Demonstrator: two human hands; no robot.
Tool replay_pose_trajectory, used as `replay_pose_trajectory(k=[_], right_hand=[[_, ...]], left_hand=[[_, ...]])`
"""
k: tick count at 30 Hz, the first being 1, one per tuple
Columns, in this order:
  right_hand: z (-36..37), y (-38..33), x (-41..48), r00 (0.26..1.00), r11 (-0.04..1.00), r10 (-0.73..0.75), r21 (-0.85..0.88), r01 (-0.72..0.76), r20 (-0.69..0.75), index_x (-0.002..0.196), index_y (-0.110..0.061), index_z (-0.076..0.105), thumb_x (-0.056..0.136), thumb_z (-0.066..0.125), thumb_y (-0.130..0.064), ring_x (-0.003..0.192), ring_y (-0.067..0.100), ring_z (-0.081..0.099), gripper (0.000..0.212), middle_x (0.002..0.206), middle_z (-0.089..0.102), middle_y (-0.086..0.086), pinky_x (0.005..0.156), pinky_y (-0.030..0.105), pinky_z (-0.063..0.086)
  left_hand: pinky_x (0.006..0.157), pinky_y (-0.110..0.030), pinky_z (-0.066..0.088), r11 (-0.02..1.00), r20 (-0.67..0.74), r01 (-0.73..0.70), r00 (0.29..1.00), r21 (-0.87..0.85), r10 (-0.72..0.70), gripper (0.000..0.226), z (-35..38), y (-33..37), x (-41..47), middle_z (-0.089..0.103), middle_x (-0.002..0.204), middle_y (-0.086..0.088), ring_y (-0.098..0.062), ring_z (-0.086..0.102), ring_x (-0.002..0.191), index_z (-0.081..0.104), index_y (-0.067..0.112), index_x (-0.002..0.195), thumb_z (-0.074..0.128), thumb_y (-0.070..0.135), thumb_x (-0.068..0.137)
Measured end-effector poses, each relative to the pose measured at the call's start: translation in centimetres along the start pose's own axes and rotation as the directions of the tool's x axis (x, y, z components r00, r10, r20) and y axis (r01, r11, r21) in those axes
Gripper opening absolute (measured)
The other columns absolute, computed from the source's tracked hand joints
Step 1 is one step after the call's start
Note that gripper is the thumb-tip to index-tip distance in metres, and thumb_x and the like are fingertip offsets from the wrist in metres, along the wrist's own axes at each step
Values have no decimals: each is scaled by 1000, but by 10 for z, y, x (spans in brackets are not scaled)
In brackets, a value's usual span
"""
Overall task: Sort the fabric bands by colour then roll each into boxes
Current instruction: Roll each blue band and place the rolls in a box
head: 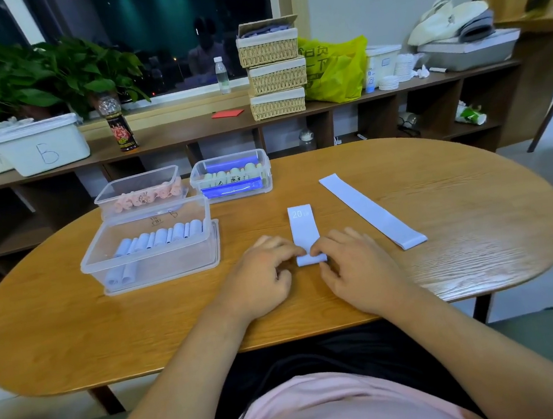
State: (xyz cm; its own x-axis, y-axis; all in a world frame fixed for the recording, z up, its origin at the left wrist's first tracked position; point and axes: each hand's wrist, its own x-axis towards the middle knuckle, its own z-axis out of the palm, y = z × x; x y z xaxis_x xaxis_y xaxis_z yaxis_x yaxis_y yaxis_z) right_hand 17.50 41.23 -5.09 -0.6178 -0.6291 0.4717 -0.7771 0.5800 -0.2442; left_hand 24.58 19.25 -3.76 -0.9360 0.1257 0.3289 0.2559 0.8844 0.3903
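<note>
Blue rolls (161, 238) are kept in the near box (171, 269) at 9 o'clock, pink rolls (143, 198) in the back box (137, 181), and pale rolls (229, 174) in the third box (266, 169). At 6 o'clock, the blue band (302, 227) is pinched at its rolled end by the left hand (262, 276) and right hand (354, 269).

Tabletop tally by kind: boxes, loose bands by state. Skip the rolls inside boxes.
Boxes: 3
Half-rolled band: 1
Flat band: 1
Total: 5

Stacked wicker baskets (275, 71) stand beside a yellow bag (335, 71).
</note>
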Motion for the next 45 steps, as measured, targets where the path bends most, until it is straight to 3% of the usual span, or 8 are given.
replay_pose_trajectory(k=[8, 11, 16, 21, 30, 38, 41, 45], right_hand=[[3, 1, 4, 996, 996, 78, -55, -76, 34, 134, -36, 62, 100, 53, -40, 107, 11, 48, 35, 115, 63, -19, 90, 33, 43], [4, 2, 10, 996, 995, 79, -64, -76, 46, 134, -34, 64, 100, 53, -39, 113, 12, 47, 36, 121, 62, -19, 95, 35, 45], [5, 3, 14, 997, 994, 79, -73, -77, 25, 128, -35, 67, 101, 56, -37, 110, 12, 50, 29, 119, 61, -17, 92, 34, 45], [5, 5, 14, 998, 997, 60, -54, -59, 23, 127, -35, 66, 103, 57, -35, 106, 12, 48, 26, 116, 60, -16, 87, 34, 41], [6, 5, 8, 999, 998, 53, -32, -54, -12, 131, -35, 65, 102, 60, -32, 102, 13, 46, 29, 112, 57, -15, 88, 35, 44], [7, 7, 14, 998, 996, 54, -66, -53, 18, 131, -35, 66, 103, 55, -34, 101, 15, 48, 30, 110, 60, -13, 87, 36, 46], [5, 9, 18, 997, 995, 51, -84, -47, 51, 129, -33, 68, 105, 52, -34, 102, 17, 48, 29, 111, 61, -10, 83, 36, 41], [-1, 13, 27, 990, 997, 32, -80, -21, 140, 131, -32, 66, 108, 46, -34, 107, 18, 47, 31, 110, 57, -8, 85, 40, 45]], left_hand=[[123, -35, 35, 996, 11, 62, 998, 66, -63, 69, 1, 3, 3, 48, 153, 17, -3, 34, 144, 50, 29, 154, 54, 10, 89], [120, -29, 37, 999, -28, 37, 999, 27, -36, 69, -2, 5, 0, 50, 148, 16, -1, 37, 142, 51, 30, 149, 55, 4, 85], [120, -33, 38, 1000, 14, 23, 1000, 8, -23, 71, -1, 5, 2, 52, 146, 15, -1, 40, 141, 50, 31, 150, 55, 1, 85], [126, -39, 25, 999, 110, 48, 993, -2, -48, 82, -1, -2, 14, 39, 163, 17, 0, 19, 157, 37, 38, 161, 48, -1, 89], [126, -44, 28, 995, 177, 10, 984, 97, -27, 67, 3, -15, 38, 53, 157, 17, -5, 39, 150, 58, 36, 149, 45, 5, 91], [130, -37, 18, 999, 187, 19, 982, 49, -27, 70, 4, -15, 34, 42, 164, 20, -2, 24, 157, 49, 39, 157, 43, 3, 97], [125, -38, 34, 998, 58, 40, 998, -45, -37, 68, 4, -15, 30, 55, 155, 12, -6, 41, 147, 58, 28, 151, 51, -2, 91], [98, -36, 50, 999, -57, -44, 997, -24, 42, 44, 4, -14, 20, 64, 118, 17, -8, 56, 116, 69, 29, 126, 57, 7, 90]])
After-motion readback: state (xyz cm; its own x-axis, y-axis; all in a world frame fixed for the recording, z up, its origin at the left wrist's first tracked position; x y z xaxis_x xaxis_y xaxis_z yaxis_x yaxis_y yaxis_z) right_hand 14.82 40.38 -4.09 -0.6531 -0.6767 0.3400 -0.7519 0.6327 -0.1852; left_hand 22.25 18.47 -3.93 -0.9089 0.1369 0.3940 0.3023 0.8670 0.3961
